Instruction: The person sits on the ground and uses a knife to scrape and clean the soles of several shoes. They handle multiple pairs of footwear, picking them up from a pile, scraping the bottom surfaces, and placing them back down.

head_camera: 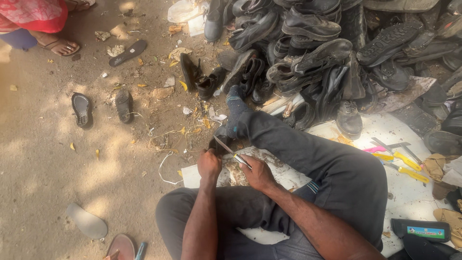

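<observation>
I sit on the ground in dark trousers, one leg stretched toward a sock-clad foot point(236, 103). My left hand point(209, 163) grips a small dark piece, seemingly a shoe part point(219, 144), against the white board point(192, 175). My right hand point(257, 172) holds a knife point(231, 151) by its handle. The blade slants up and left, and its tip rests on the dark piece by my left hand. Both hands are close together over the board's left end.
A big heap of worn black shoes point(317, 43) fills the upper right. Yellow-handled tools point(404, 166) lie on the white sheet at right. Loose soles point(82, 108) and scraps dot the dirt. Another person's sandalled foot point(57, 45) stands at top left. A pale insole point(86, 221) lies at lower left.
</observation>
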